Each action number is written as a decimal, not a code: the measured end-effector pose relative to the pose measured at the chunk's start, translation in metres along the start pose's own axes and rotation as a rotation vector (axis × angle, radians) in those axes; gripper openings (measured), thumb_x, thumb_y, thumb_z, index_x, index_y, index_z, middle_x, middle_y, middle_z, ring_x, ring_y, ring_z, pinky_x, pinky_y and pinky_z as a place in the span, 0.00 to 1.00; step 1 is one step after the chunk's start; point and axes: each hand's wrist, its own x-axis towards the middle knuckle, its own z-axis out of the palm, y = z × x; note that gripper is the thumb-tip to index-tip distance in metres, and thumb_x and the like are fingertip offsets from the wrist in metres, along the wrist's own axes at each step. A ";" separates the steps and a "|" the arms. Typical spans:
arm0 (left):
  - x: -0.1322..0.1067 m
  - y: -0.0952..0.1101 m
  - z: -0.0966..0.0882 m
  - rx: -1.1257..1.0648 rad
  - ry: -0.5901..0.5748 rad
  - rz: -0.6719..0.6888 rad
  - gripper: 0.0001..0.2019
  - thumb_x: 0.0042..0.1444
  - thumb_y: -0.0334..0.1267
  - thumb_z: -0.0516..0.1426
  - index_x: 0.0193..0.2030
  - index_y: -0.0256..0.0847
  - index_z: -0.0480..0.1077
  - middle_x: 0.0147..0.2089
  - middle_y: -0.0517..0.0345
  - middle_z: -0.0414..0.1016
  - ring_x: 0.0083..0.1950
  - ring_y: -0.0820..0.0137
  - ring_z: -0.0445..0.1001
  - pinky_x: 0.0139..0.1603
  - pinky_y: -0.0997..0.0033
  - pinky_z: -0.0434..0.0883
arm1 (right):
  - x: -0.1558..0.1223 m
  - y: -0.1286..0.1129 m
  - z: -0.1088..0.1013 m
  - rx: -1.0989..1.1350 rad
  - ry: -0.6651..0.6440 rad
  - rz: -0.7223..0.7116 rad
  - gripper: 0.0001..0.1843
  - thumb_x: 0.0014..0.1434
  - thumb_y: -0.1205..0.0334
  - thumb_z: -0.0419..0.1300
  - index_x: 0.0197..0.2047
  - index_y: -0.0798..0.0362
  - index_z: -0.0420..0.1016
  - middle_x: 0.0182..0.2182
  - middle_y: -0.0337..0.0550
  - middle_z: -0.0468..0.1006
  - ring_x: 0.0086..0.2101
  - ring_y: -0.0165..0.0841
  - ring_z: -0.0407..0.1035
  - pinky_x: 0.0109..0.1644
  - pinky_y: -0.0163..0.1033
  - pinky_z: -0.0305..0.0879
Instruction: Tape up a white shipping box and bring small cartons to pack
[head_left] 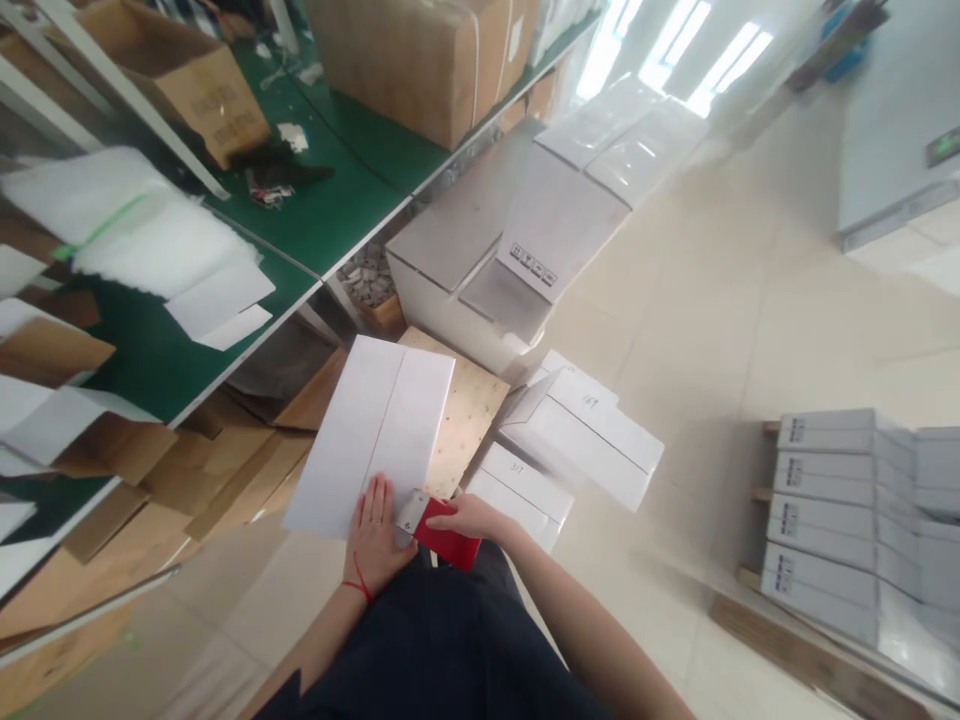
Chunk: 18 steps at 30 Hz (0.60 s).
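Around us we see a green tabletop (330, 215) on the left with cardboard boxes, and two flat white boxes (577, 440) on the floor to the right. Our left hand (377, 540) lies flat, fingers spread, on one white box (375, 430) before us. Our right hand (469, 517), just beside it, is closed on one red tape dispenser (442, 540) at the box's near edge.

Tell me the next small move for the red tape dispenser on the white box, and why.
Probably draw the red tape dispenser along the centre seam of the white box. The right hand holds it at the near edge, the left hand lies flat on the lid, and no tape shows on the seam ahead.
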 end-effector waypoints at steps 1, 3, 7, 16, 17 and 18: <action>0.001 0.001 -0.001 0.016 -0.008 -0.011 0.56 0.50 0.50 0.60 0.77 0.25 0.36 0.78 0.27 0.45 0.77 0.44 0.53 0.75 0.48 0.50 | -0.003 0.004 -0.002 -0.020 0.002 -0.006 0.22 0.59 0.40 0.66 0.35 0.53 0.83 0.32 0.43 0.81 0.32 0.36 0.73 0.34 0.36 0.60; 0.002 0.002 -0.002 0.044 -0.023 -0.026 0.55 0.52 0.51 0.59 0.78 0.26 0.35 0.79 0.28 0.45 0.78 0.45 0.51 0.75 0.47 0.50 | -0.012 0.016 -0.009 -0.054 0.004 -0.010 0.23 0.59 0.40 0.66 0.35 0.53 0.83 0.33 0.45 0.82 0.33 0.37 0.74 0.34 0.37 0.60; 0.004 0.005 -0.005 0.062 -0.033 -0.020 0.55 0.53 0.52 0.58 0.78 0.25 0.34 0.79 0.28 0.43 0.78 0.43 0.48 0.74 0.45 0.51 | -0.032 0.060 -0.025 -0.082 -0.002 0.057 0.24 0.60 0.39 0.64 0.34 0.54 0.83 0.34 0.46 0.83 0.34 0.39 0.75 0.35 0.37 0.62; 0.008 0.013 -0.015 0.043 -0.062 -0.038 0.52 0.57 0.47 0.56 0.78 0.26 0.29 0.79 0.25 0.37 0.79 0.40 0.42 0.73 0.36 0.55 | 0.019 0.082 -0.012 -0.124 0.053 0.204 0.23 0.59 0.43 0.65 0.44 0.56 0.84 0.44 0.57 0.83 0.43 0.49 0.78 0.41 0.43 0.70; 0.008 0.013 -0.015 0.040 -0.077 0.009 0.51 0.58 0.44 0.55 0.78 0.27 0.29 0.79 0.27 0.38 0.80 0.41 0.42 0.73 0.37 0.56 | 0.029 0.072 -0.006 -0.122 0.064 0.213 0.23 0.58 0.45 0.65 0.46 0.56 0.83 0.46 0.58 0.83 0.44 0.50 0.78 0.41 0.44 0.71; 0.009 0.012 -0.015 0.031 -0.115 0.078 0.48 0.59 0.41 0.54 0.78 0.29 0.29 0.79 0.29 0.40 0.80 0.43 0.44 0.74 0.40 0.57 | 0.038 0.061 -0.001 -0.120 0.072 0.223 0.23 0.58 0.47 0.65 0.47 0.57 0.83 0.47 0.59 0.83 0.44 0.52 0.78 0.42 0.45 0.72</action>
